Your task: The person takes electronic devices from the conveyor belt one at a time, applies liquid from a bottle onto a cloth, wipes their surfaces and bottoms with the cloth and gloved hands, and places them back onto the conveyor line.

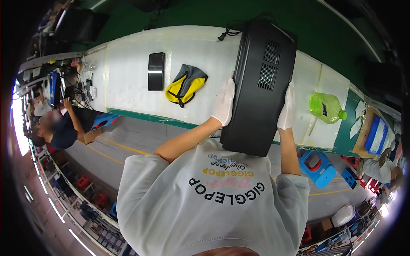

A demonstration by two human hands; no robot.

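A large black appliance housing (256, 98) with two vent grilles lies across the white-topped bench, its near end reaching over the bench edge toward my shirt. My left hand (224, 102), in a white glove, presses against its left side. On the opposite side my right hand (287, 106), also white-gloved, holds the housing with fingers stretched along it. The undersides of both hands are hidden. A black power cord with a plug (222, 36) lies by the far end of the housing. Left of my left hand rests a grey and yellow cloth (186, 85).
A black phone (156, 71) lies on the bench (128, 77) at left. To the right lies a green plastic bottle (326, 108). A blue stool (318, 168) stands below the bench at right. Another person (64, 126) sits at the far left.
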